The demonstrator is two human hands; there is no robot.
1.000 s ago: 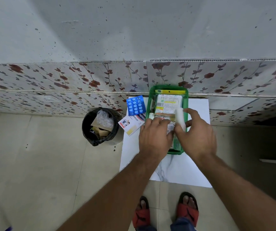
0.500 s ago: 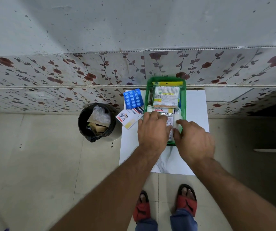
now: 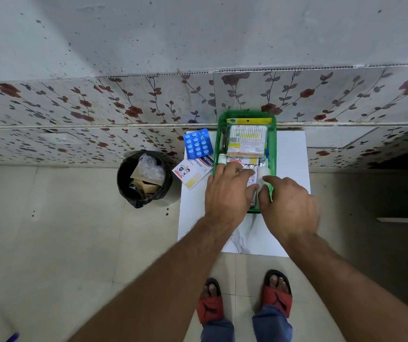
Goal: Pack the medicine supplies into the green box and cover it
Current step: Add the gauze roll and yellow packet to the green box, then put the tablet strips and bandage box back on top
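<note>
The green box stands on a white table against the tiled wall. Inside lie a cotton swab pack, a small white bottle and silver foil strips. My left hand rests flat on the packets in the near half of the box, fingers spread. My right hand pinches a white roll low in the box's right side. A blue blister pack and a plaster box lie on the table left of the box. No lid is visible.
A black bin with paper and plastic in it stands on the floor left of the table. The wall is directly behind the box. My feet in red sandals are just below the table's near edge.
My right hand has lowered the white roll from above the box down into its right side. My left hand has stayed on the packets. The view has shifted slightly.
</note>
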